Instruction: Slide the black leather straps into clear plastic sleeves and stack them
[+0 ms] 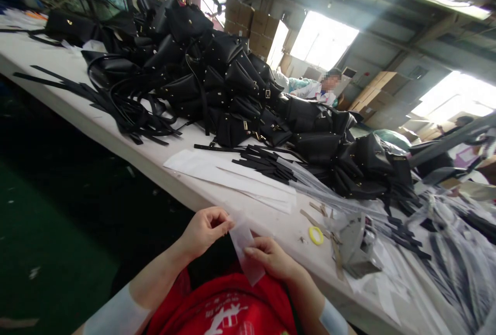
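My left hand pinches the top edge of a small clear plastic sleeve just off the near edge of the white table. My right hand grips the same sleeve lower down, fingers curled round it. The sleeve hangs over my red shirt. A stack of white flat sleeves lies on the table just beyond my hands, with a bundle of short black straps behind it.
A big heap of black leather bags covers the table's middle and far side. A grey tape dispenser and a yellow ring lie to the right. Another person sits behind the heap; cardboard boxes stand beyond.
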`<action>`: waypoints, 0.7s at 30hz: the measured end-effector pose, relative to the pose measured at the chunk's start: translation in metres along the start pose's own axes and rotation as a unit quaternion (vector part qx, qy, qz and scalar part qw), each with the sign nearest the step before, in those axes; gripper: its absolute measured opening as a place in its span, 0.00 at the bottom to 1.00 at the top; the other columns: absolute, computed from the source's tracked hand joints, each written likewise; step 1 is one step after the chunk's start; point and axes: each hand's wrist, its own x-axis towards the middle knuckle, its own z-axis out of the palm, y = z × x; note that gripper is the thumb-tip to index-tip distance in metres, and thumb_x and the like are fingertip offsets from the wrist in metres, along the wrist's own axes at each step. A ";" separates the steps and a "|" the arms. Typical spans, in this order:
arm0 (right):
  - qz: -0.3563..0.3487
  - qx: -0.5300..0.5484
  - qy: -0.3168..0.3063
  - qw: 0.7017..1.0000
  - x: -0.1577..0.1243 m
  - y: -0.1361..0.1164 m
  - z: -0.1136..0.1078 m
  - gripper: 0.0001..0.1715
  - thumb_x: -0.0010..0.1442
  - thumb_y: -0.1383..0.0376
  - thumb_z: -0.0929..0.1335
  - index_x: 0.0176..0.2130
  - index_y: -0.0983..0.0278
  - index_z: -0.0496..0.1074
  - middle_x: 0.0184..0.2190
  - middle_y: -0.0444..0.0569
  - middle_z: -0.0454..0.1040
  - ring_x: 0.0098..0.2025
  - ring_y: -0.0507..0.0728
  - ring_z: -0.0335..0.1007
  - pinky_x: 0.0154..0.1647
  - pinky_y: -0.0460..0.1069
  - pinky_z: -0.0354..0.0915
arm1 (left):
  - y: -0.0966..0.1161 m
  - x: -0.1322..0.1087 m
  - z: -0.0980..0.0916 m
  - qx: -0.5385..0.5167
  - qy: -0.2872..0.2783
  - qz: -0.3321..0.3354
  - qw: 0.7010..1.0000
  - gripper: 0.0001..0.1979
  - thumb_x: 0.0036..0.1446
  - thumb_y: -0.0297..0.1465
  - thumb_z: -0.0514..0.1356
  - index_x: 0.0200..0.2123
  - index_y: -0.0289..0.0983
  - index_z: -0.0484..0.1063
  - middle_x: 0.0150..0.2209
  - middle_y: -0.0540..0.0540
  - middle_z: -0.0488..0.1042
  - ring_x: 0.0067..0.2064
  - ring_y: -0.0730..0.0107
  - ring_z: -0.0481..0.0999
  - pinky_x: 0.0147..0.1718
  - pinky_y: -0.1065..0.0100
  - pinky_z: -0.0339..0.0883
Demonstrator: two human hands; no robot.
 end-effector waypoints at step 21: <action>-0.082 -0.231 -0.056 0.968 0.095 -0.049 0.022 0.16 0.60 0.60 0.69 0.48 0.60 0.77 0.38 0.48 0.79 0.39 0.58 0.72 0.39 0.50 0.66 | -0.038 -0.020 -0.047 -0.019 0.169 -0.020 0.985 0.21 0.49 0.44 0.67 0.19 0.38 0.64 0.22 0.51 0.66 0.25 0.71 0.65 0.26 0.69 0.61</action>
